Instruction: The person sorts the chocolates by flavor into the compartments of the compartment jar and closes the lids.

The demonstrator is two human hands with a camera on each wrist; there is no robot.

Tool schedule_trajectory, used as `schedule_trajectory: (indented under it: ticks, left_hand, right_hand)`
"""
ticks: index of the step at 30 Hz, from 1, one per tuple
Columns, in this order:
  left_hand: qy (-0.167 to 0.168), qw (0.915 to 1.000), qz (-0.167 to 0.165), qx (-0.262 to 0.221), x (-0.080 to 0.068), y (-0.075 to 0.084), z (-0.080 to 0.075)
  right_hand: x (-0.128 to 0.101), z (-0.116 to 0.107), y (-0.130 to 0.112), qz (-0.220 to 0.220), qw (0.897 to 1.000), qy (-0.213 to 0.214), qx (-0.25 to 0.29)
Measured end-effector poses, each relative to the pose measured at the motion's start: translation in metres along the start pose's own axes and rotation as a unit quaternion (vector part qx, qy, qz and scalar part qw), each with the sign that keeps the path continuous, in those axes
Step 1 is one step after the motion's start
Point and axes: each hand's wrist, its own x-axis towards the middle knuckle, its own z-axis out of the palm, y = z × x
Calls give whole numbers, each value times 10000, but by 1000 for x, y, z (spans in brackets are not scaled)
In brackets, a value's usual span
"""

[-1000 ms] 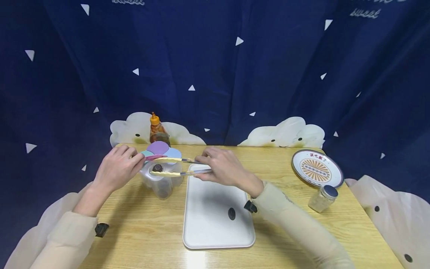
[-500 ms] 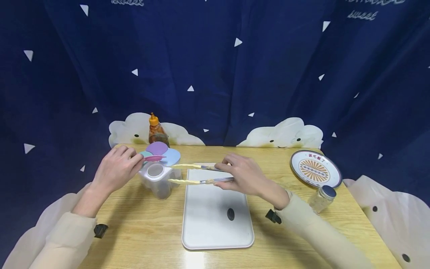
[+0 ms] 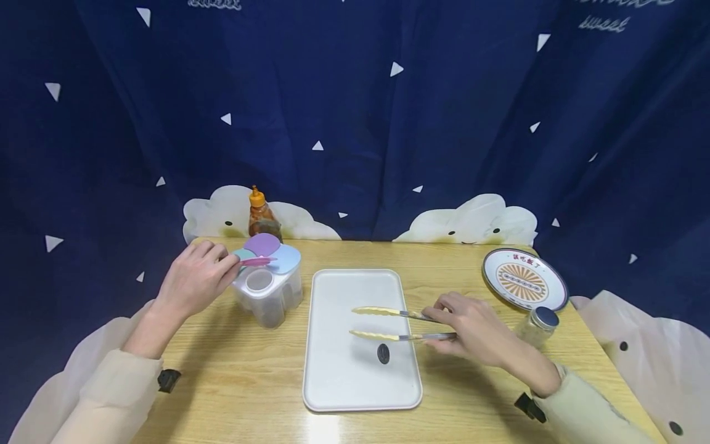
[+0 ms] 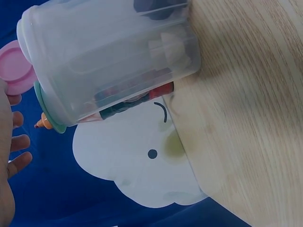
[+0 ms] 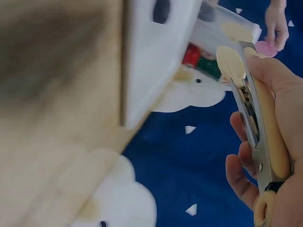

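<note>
My left hand (image 3: 196, 274) pinches the raised pink lid (image 3: 257, 261) of a clear container (image 3: 272, 302) at the left. Other lids on it are purple, blue and green. The round opening (image 3: 259, 280) under the pink lid is uncovered. In the left wrist view, dark and pale contents show dimly through the container wall. My right hand (image 3: 468, 327) grips a pair of tongs (image 5: 260, 127) with cream tips, spread apart with nothing between them. They hover over the white tray (image 3: 338, 376), just above a dark oval cookie-like piece (image 3: 383, 353) lying on it.
Behind the container stands a sauce bottle (image 3: 261, 216) with an orange cap. A patterned plate (image 3: 524, 279) and a glass jar (image 3: 537, 327) with a dark lid sit at the right of the wooden table (image 3: 233, 394). A blue curtain (image 3: 355, 123) hangs behind.
The tongs have moved right from the container's opening to above the tray. A dark round piece seen between their tips at the opening is out of sight. My left hand stays on the lid.
</note>
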Motion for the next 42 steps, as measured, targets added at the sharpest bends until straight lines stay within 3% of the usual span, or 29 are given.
schedule_trajectory:
  ticks: [8,29,35,42]
  left_hand:
    - [48,10000,28,2,-1,0,1]
    - [-107,9999,-11,35,0,1,0]
    - [-174,9998,-33,29,0,2,-1]
    - [-242,9997,-101,25,-1,2,-2]
  right_hand:
    - [-39,3,-7,239,9992,-299,-81]
    - [-70,11,-3,424,9978,-499,-24]
    - [-68,13,-5,492,9977,-474,-4]
    - [-41,17,-8,509,9979,-404,23]
